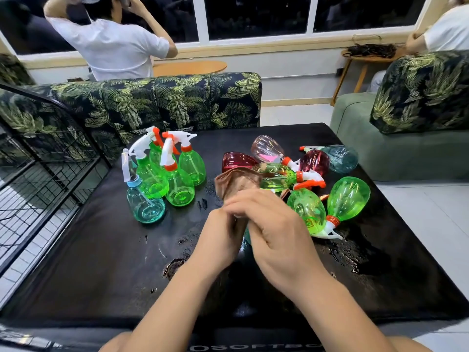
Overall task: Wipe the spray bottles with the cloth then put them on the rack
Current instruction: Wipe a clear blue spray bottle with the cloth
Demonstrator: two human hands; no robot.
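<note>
Left hand (223, 232): gripped the brown cloth (236, 182), fingers curled.
Right hand (274, 232): wrapped over it too.
Upright bottles (165, 174): stood left of the hands.
Tipped bottles (317, 189): lay just right of them.

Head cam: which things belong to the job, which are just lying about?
Job: cloth, gripped by left hand and right hand; standing bottles; toppled bottles; wire rack.
Lying about: leaf-print sofa; wooden side table; cords on it.
</note>
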